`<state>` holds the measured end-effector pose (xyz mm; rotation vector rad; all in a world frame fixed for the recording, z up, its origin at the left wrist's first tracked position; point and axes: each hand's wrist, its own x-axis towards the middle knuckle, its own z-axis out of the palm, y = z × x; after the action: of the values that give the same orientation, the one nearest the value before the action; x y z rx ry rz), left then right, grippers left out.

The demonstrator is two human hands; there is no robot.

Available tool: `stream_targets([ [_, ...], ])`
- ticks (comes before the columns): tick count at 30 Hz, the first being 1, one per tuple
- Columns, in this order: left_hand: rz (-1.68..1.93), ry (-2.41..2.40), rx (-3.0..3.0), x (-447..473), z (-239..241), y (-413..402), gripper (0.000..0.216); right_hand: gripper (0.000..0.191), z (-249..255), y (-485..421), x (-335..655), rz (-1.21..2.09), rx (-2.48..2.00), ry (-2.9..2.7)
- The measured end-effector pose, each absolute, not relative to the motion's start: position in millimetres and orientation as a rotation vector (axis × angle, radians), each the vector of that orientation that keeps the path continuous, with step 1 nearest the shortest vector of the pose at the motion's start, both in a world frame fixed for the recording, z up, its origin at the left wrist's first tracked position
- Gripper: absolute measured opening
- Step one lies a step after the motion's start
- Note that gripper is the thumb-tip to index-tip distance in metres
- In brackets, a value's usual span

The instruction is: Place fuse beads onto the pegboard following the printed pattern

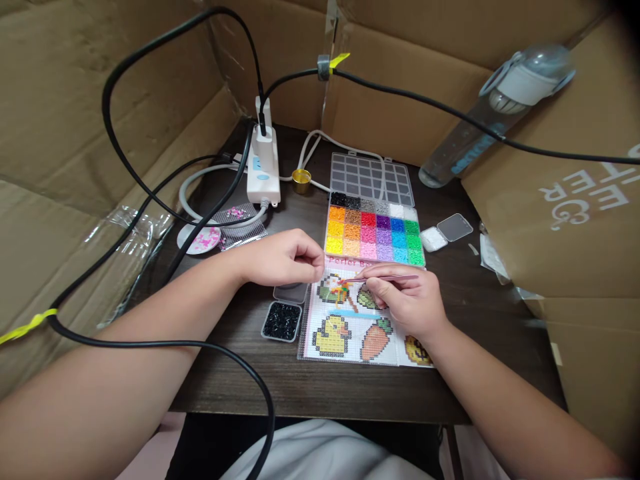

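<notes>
My right hand (407, 300) pinches thin metal tweezers (385, 279), whose tip points left onto a bead pattern sheet (345, 320) with a duck, a carrot and other pictures. My left hand (285, 257) rests curled at the sheet's upper left corner, fingertips pressed together on its edge. A sorted tray of coloured beads (373, 233) lies just behind both hands, its clear lid (371, 179) folded back. A small open box of black beads (282, 321) sits left of the sheet, below my left hand.
A white power strip (263, 167) with thick black cables (150, 200) crosses the table's left side. A clear water bottle (493, 113) leans at the back right. A small white bead box (443, 233), a gold cap (301, 180) and cardboard walls (575, 220) surround the dark table (310, 387).
</notes>
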<state>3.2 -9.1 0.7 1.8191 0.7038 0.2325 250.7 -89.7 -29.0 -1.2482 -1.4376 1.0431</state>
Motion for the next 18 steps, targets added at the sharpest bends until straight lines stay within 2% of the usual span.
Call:
stream_targets([
  [18, 0.198, 0.711, 1.779, 1, 2, -8, 0.022, 0.017, -31, -77, 289, 1.047, -1.317, -1.346],
])
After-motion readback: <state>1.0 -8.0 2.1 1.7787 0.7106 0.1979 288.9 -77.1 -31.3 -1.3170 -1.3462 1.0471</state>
